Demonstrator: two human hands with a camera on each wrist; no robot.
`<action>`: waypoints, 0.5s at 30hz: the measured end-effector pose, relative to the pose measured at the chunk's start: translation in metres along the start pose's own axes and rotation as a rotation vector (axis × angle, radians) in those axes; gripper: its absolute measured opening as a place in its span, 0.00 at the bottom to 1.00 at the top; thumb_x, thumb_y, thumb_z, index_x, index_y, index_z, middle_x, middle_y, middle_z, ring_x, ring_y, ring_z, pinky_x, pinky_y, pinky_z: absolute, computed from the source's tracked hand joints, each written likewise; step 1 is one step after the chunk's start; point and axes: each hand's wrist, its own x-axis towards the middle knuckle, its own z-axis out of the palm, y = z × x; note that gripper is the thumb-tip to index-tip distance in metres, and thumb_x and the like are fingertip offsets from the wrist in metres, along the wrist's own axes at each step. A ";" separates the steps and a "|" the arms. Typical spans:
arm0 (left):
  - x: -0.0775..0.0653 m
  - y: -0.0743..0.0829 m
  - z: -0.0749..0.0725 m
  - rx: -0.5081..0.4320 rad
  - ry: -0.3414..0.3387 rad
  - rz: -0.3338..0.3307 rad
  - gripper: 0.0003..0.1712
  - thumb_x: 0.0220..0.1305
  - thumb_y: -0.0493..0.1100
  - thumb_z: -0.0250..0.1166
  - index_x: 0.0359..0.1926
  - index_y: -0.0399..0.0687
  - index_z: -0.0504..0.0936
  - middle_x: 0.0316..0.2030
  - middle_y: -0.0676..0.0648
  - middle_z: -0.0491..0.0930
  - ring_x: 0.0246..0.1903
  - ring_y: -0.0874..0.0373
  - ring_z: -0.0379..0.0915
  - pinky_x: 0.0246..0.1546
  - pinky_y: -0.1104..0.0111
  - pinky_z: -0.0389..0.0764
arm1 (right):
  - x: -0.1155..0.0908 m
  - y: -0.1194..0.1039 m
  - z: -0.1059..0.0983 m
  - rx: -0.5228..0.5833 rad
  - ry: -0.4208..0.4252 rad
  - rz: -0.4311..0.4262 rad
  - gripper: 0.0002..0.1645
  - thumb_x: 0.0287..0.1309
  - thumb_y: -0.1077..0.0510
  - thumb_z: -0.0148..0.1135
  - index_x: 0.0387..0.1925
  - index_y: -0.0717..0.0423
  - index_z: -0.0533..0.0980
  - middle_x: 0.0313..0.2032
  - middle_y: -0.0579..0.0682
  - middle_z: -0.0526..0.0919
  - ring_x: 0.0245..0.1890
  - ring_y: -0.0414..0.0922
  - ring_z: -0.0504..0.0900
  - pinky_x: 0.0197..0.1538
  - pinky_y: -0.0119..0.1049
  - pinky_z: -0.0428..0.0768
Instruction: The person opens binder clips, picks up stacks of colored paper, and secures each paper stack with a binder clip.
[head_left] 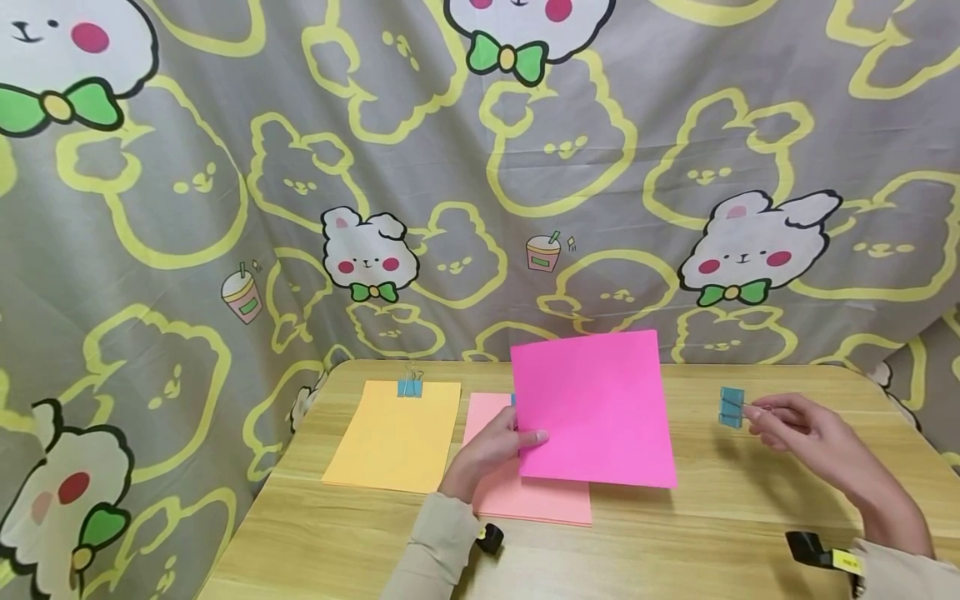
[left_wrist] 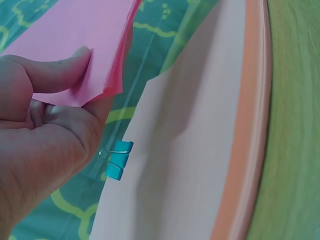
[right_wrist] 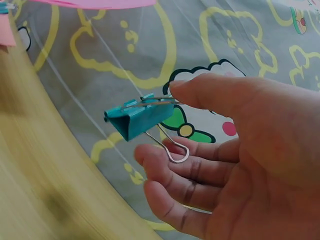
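Observation:
A stack of bright pink paper (head_left: 592, 408) is held up over the table by my left hand (head_left: 491, 450), thumb on its front face and fingers behind its left edge. In the left wrist view the stack's sheets (left_wrist: 117, 65) fan slightly at the corner. Off to the right, my right hand (head_left: 813, 429) pinches a teal binder clip (head_left: 731, 407) by its wire handle, above the table. The right wrist view shows the clip (right_wrist: 140, 117) with its thumb-side handle under the thumb and the other handle swung out near the fingers. Nothing sits in the clip's mouth.
Light pink paper (head_left: 532, 504) lies on the wooden table (head_left: 345, 550) below the raised stack, with a teal clip (left_wrist: 120, 160) on its edge. Left of it lies yellow-orange paper (head_left: 397, 437) with another teal clip (head_left: 409, 388) at its top. A patterned curtain (head_left: 450, 167) hangs behind.

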 end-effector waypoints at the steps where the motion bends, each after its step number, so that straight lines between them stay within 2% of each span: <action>1: 0.000 0.000 0.000 0.000 -0.006 0.001 0.19 0.72 0.32 0.61 0.61 0.33 0.74 0.42 0.44 0.85 0.39 0.57 0.84 0.44 0.66 0.83 | 0.001 0.000 0.001 0.013 -0.007 -0.003 0.34 0.79 0.46 0.52 0.67 0.72 0.64 0.49 0.62 0.84 0.40 0.33 0.84 0.41 0.31 0.83; 7: 0.000 0.000 0.000 -0.018 -0.040 0.007 0.19 0.71 0.30 0.60 0.61 0.31 0.73 0.43 0.42 0.85 0.40 0.56 0.83 0.46 0.64 0.84 | 0.004 -0.002 0.004 0.078 -0.014 -0.039 0.30 0.79 0.48 0.52 0.65 0.70 0.67 0.45 0.52 0.86 0.42 0.38 0.86 0.42 0.31 0.83; 12: -0.003 0.001 0.001 0.000 -0.035 -0.007 0.17 0.72 0.32 0.61 0.60 0.35 0.75 0.42 0.43 0.85 0.39 0.56 0.84 0.43 0.66 0.83 | 0.005 -0.002 0.009 0.128 -0.030 -0.096 0.25 0.79 0.53 0.51 0.63 0.71 0.69 0.44 0.52 0.87 0.42 0.41 0.86 0.44 0.33 0.84; 15: -0.003 0.002 0.001 0.007 -0.034 -0.013 0.16 0.72 0.33 0.62 0.59 0.36 0.76 0.42 0.44 0.86 0.39 0.56 0.84 0.42 0.67 0.82 | 0.005 -0.002 0.012 0.150 -0.023 -0.115 0.24 0.79 0.55 0.53 0.62 0.72 0.70 0.44 0.48 0.88 0.42 0.41 0.87 0.44 0.31 0.84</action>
